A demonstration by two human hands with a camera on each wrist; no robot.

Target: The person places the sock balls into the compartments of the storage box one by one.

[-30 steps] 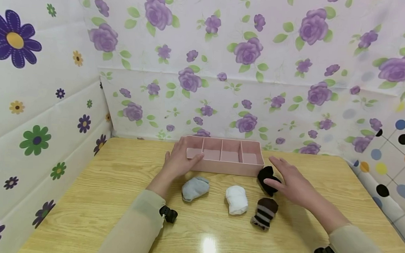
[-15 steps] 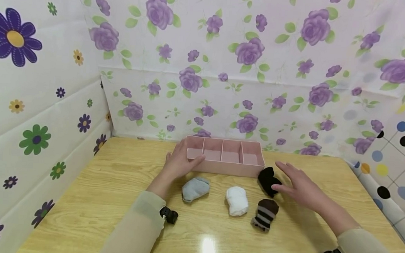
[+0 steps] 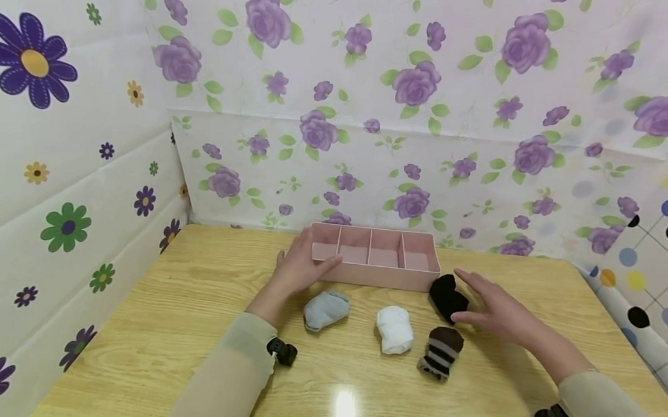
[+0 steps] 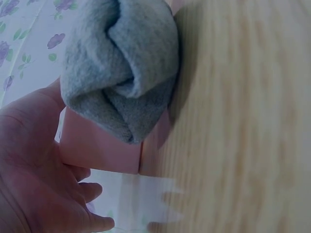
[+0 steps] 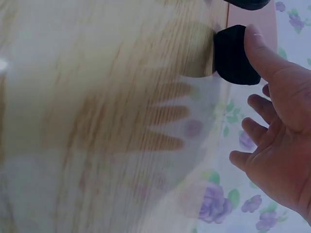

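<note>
A pink box [image 3: 376, 275] with several compartments stands at the back of the table. My left hand [image 3: 299, 264] rests at its left end, the thumb along the front rim and the fingers loosely spread. A grey rolled sock [image 3: 326, 311] lies just in front of that hand, large in the left wrist view. By the box's front right corner is a black rolled sock [image 3: 446, 297]. My right hand [image 3: 497, 310] is just right of it, fingers spread, the thumb close to the sock; whether it touches I cannot tell.
On the wooden table [image 3: 187, 352], a white rolled sock [image 3: 395, 329] lies in front of the box. A brown, grey and black striped sock [image 3: 441, 353] lies right of it. Flowered cloth [image 3: 359, 172] hangs behind the table.
My right hand has moved slightly right, away from the black sock. The left hand keeps its place on the box. The whole view has shifted a little.
</note>
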